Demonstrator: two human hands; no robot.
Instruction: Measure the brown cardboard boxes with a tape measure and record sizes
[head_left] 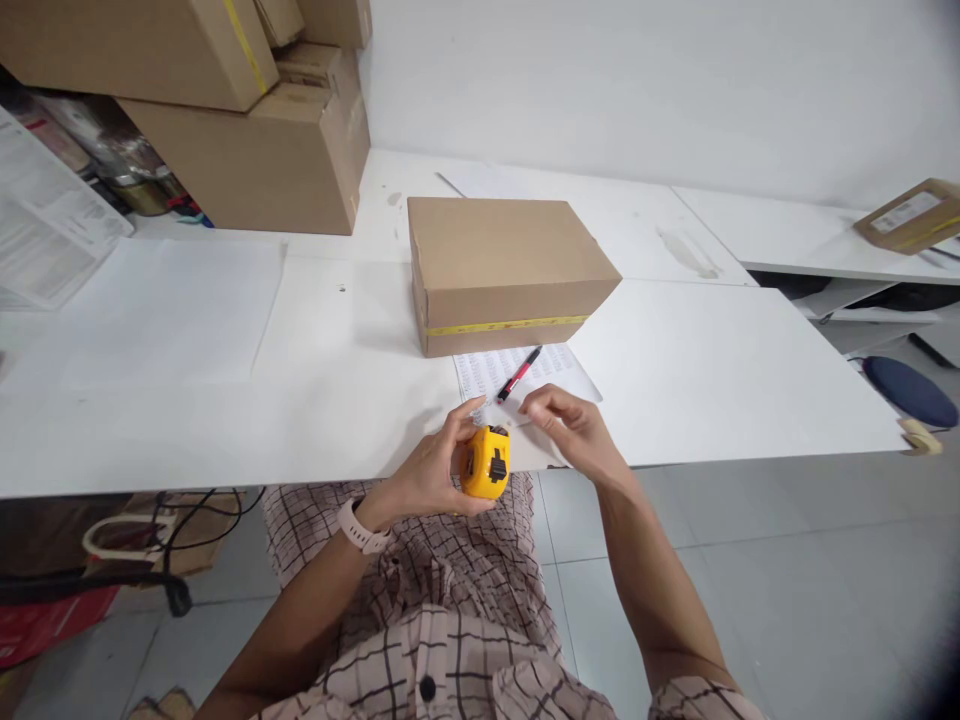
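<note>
At the desk's edge (pixel 712 380), the left hand (pixel 429 466) holds the tape measure (pixel 478 484), seemingly not yet drawn out; the right hand (pixel 576 430) curls narrow (whether empty, I cannot tell); the carton (pixel 510 240) is already taped.

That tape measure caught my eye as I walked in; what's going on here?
A person at a white table holds the yellow tape measure in the left hand. The right hand is curled nearby, with nothing visibly held. A cardboard box stands ahead, and a pen lies on the printed sheet in front of it.
</note>
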